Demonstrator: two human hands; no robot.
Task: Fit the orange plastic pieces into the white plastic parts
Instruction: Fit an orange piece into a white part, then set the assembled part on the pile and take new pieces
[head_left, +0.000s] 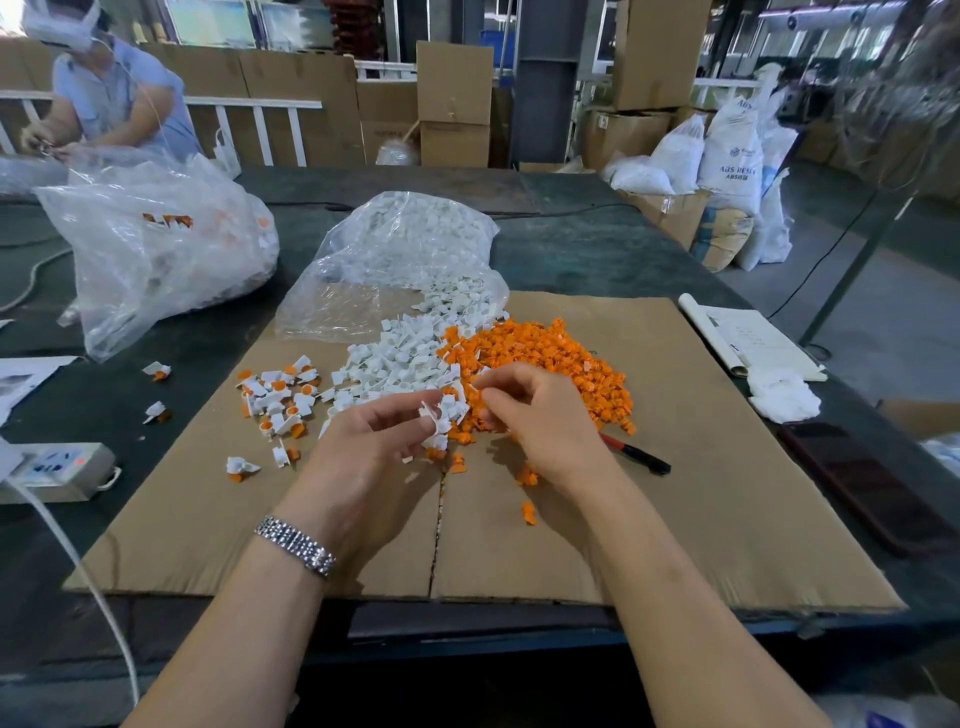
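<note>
Left hand (363, 447): fingers curled, pinching a white plastic part (439, 418) at the fingertips, above the cardboard sheet (675, 493).
Right hand (540, 421): fingers bent, tips close together at the edge of the orange pieces pile (550, 358); what they pinch is too small to tell.
White parts pile (395, 358): mid-desk, spilling from a clear bag (405, 249).
Assembled pieces (280, 397): left of the white pile.

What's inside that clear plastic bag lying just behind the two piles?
The clear bag holds small white plastic parts, spilling from its open mouth onto the cardboard sheet. Whatever lies deeper inside the heap is hidden.
</note>
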